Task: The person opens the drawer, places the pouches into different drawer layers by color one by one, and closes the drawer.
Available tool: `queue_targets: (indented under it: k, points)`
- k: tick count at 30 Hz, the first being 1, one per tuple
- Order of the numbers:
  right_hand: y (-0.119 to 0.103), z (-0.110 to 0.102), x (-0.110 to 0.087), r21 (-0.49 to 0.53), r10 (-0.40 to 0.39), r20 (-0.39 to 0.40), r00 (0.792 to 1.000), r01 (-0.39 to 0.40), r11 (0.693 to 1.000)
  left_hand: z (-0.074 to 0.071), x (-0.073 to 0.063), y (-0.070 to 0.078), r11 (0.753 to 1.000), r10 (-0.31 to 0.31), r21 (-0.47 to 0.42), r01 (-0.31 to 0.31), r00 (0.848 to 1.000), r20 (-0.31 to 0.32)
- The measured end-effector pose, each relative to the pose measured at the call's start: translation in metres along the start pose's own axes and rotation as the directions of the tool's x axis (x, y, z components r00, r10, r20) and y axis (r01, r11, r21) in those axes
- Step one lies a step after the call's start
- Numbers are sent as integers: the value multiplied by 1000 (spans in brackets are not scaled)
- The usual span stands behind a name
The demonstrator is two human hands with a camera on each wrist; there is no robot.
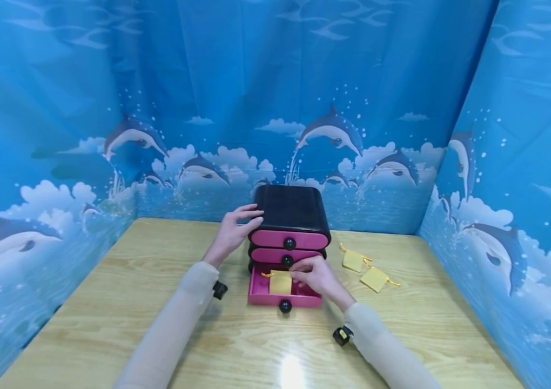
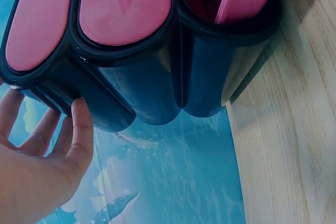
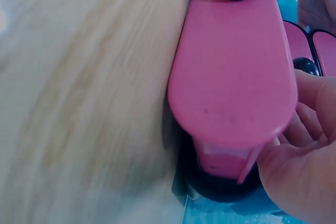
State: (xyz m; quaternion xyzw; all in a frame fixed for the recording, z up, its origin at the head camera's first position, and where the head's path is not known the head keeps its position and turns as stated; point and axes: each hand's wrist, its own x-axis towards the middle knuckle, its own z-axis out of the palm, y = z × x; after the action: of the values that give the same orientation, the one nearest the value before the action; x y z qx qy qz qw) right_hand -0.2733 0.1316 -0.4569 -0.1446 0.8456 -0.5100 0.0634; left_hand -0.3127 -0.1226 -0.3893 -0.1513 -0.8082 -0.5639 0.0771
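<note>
A small black drawer cabinet (image 1: pixel 292 208) with pink drawer fronts stands on the table, its bottom drawer (image 1: pixel 262 298) pulled out. My left hand (image 1: pixel 235 233) rests against the cabinet's upper left side, fingers extended; in the left wrist view its fingertips lie along the black casing (image 2: pixel 131 85). Inside the bottom drawer is a yellow drawstring pouch (image 1: pixel 280 283) with an orange cord. My right hand (image 1: pixel 318 276) reaches over the drawer and pinches the pouch's right edge between thumb and fingers. From the right wrist, the pink drawer front (image 3: pixel 233 72) hides the pouch and fingertips.
Two more yellow pouches, one farther back (image 1: pixel 353 260) and one nearer (image 1: pixel 375 279), lie on the wooden table (image 1: pixel 159 292) right of the cabinet. The top drawer (image 1: pixel 268 238) and middle drawer (image 1: pixel 267 255) are closed. A dolphin-print curtain (image 1: pixel 236 108) surrounds the table's back and sides.
</note>
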Motion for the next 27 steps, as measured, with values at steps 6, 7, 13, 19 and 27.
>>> queue_targets:
  k: [6,7,13,19,27]
  points:
    - [0,9,4,53,-6,-10,1000,6,999,0,0,-1,1000,2,8,-2,1000,-4]
    - [0,10,4,59,-2,-12,1000,3,998,1,0,-2,1000,3,9,-3,1000,-5]
    - [-1,17,6,40,9,-27,1000,-8,999,1,0,-3,1000,11,6,-11,1000,-11]
    - [-4,18,6,-138,10,-57,998,-18,990,0,-1,-3,1000,7,6,-7,1000,-11]
    - [-4,18,5,-301,-11,-30,999,1,953,0,-1,-1,1000,2,-1,-2,1000,0]
